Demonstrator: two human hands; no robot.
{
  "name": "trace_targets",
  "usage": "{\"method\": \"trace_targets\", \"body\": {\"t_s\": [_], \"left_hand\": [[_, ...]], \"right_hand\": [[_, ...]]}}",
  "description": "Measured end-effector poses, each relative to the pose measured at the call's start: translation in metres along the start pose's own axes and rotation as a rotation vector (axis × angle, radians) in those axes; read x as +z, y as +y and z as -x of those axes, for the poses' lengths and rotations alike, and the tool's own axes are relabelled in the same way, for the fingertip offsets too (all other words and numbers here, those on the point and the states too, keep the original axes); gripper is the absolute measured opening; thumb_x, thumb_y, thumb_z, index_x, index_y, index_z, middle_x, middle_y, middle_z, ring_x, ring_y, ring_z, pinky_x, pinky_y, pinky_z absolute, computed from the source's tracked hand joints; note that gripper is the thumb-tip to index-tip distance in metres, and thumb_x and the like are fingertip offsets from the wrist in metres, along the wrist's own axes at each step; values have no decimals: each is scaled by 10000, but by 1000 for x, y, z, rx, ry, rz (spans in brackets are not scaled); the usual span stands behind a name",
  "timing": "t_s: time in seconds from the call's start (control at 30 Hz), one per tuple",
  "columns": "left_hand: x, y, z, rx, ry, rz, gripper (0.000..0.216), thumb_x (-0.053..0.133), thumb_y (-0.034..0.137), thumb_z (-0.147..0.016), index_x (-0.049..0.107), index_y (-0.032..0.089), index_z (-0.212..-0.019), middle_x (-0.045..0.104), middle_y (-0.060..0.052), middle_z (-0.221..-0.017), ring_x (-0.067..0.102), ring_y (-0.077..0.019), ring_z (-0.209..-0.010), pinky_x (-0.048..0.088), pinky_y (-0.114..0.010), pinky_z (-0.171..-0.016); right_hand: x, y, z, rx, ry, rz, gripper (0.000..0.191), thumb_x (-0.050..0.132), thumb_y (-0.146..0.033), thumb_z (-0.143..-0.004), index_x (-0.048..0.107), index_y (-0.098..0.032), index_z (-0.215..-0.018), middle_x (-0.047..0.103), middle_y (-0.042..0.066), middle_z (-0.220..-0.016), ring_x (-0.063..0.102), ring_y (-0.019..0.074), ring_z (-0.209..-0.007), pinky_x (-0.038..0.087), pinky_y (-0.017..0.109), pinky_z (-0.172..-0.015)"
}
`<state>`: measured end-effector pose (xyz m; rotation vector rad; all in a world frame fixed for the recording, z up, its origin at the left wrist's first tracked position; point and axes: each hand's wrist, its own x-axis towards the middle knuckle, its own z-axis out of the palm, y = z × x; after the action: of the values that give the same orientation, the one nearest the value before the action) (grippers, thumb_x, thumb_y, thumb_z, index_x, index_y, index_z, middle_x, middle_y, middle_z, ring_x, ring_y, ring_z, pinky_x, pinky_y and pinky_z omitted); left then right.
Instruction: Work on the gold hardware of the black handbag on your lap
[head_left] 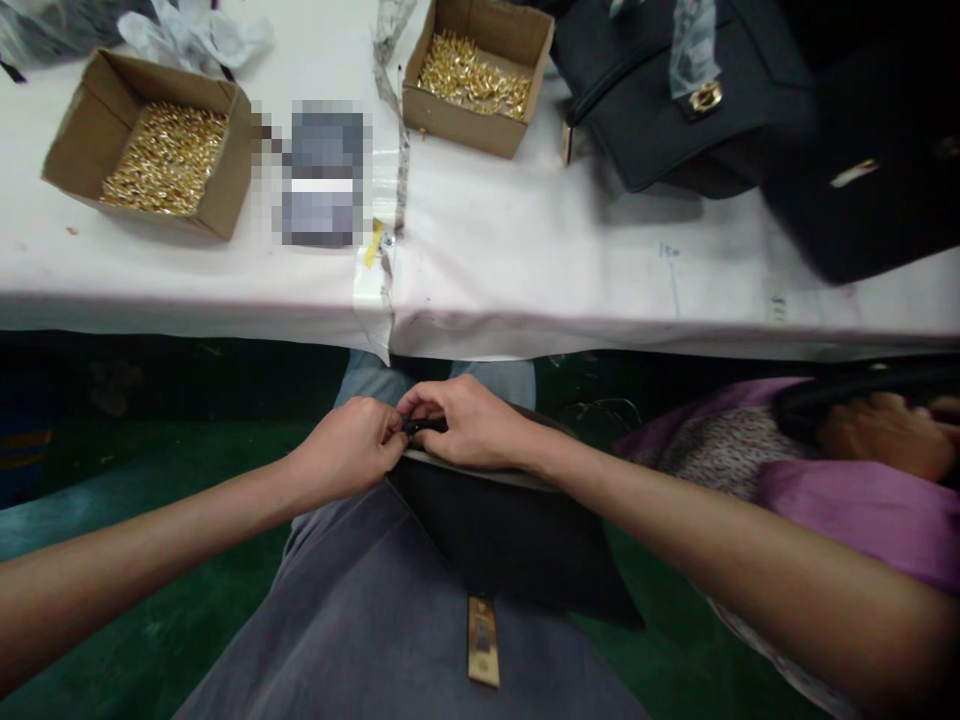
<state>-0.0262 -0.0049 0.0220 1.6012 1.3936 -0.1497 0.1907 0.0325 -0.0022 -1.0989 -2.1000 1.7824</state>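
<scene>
A black bag (510, 545) lies on my lap, below the table's front edge. My left hand (349, 450) and my right hand (469, 425) meet at its upper edge. Both pinch a small dark part (424, 425) of the bag between their fingertips; the part is mostly hidden by the fingers. A gold metal plate (484, 640) hangs at the bag's near end, over my grey trousers.
The white table (525, 260) carries two cardboard boxes of small gold fittings (165, 155) (474, 75), crumpled plastic wrap (195, 35) and black handbags (675, 100) (870, 170) at the right. Another person in a purple garment (847, 480) sits close at my right. The floor is green.
</scene>
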Motion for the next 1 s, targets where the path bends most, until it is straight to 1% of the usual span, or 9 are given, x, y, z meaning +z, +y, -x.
{"method": "trace_targets", "body": {"t_s": [0.17,0.33,0.47,0.6,0.67,0.73,0.87,0.93,1.0], "left_hand": [[1,2,-1,31,9,-88,285,587,252,-943,567,212,-661,579,-17,-640,518,-175,-584,231,-350,-591],[2,4,4,6,26,-66,258,582,218,-914,576,210,-656,584,-24,-635,542,-181,-589,224,-353,-593],[2,9,8,0,67,-64,240,599,212,-894,595,206,-654,614,-38,-658,558,-188,-603,221,-358,-599],[4,10,9,8,108,-22,251,603,206,-872,559,205,-625,556,-21,-608,505,-168,-562,221,-358,-587],[6,7,10,14,125,32,258,609,206,-861,548,204,-610,523,-10,-588,490,-163,-562,231,-350,-582],[7,4,12,30,117,125,257,617,228,-878,583,199,-625,534,-11,-598,499,-167,-584,258,-338,-585],[6,-3,20,68,40,329,296,614,355,-973,710,172,-761,613,-26,-680,533,-185,-651,322,-315,-616],[6,-4,24,70,2,406,348,598,412,-1007,716,167,-790,610,-20,-700,524,-183,-666,329,-308,-625],[7,-4,28,62,-24,469,400,571,442,-1032,676,170,-757,574,-6,-694,494,-172,-663,318,-306,-627]], "right_hand": [[3,-3,0,8,1,36,378,721,-78,-828,787,-204,-1178,820,21,-1005,757,183,-890,562,282,-843],[17,-10,5,68,127,214,342,756,-161,-820,792,-241,-1150,815,37,-1054,759,232,-958,547,316,-854],[22,-15,12,99,145,208,343,743,-176,-847,762,-261,-1179,816,31,-1076,764,244,-1012,547,320,-864],[23,-21,15,135,176,275,367,721,-156,-846,725,-295,-1186,814,1,-1011,761,246,-938,496,315,-778],[24,-23,15,162,191,293,368,712,-148,-850,709,-301,-1185,809,-13,-975,754,239,-890,459,311,-727],[25,-24,15,165,199,293,370,713,-145,-851,696,-295,-1189,807,-10,-984,753,240,-895,450,310,-723],[23,-23,16,130,201,264,381,721,-131,-847,674,-284,-1193,799,3,-1016,753,247,-940,500,322,-804],[21,-22,17,118,188,235,380,719,-124,-852,668,-282,-1194,794,8,-1028,752,246,-960,524,328,-841],[17,-21,19,102,168,214,376,705,-115,-862,663,-279,-1198,790,11,-1053,752,240,-988,537,328,-868]]}}
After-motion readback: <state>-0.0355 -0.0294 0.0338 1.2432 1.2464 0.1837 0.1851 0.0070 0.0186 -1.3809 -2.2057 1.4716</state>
